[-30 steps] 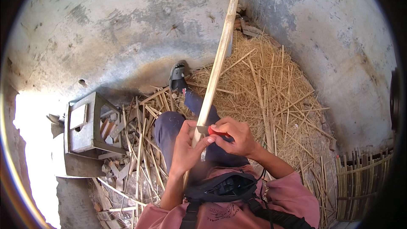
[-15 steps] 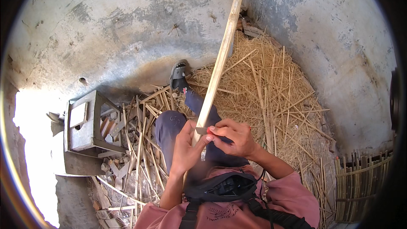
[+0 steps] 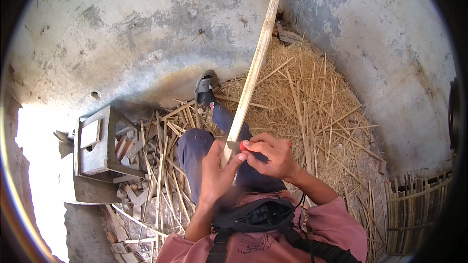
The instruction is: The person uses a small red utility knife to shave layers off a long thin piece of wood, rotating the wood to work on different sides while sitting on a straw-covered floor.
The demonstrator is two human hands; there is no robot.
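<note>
A long pale strip of bamboo or wood [image 3: 251, 82] slants from my lap up past the top edge of the view. My left hand [image 3: 213, 171] is closed around its lower end, thumb toward the blade. In my right hand [image 3: 274, 157] is a knife with a red handle, mostly hidden by the fingers. Its short grey blade [image 3: 234, 145] lies across the strip, touching it just above my left hand. Both hands are close together over my dark trousers [image 3: 196, 153].
Straw-like shavings and thin strips [image 3: 312, 102] cover the floor ahead and right. To the left, a weathered wooden box frame [image 3: 95, 141] stands beside scattered sticks and rubble. A slatted bamboo panel [image 3: 414, 214] leans at the right. Patchy walls [image 3: 146, 29] enclose the corner.
The knife blade has shifted slightly up along the strip, and my right hand has risen and turned a little with it. My left hand keeps its grip.
</note>
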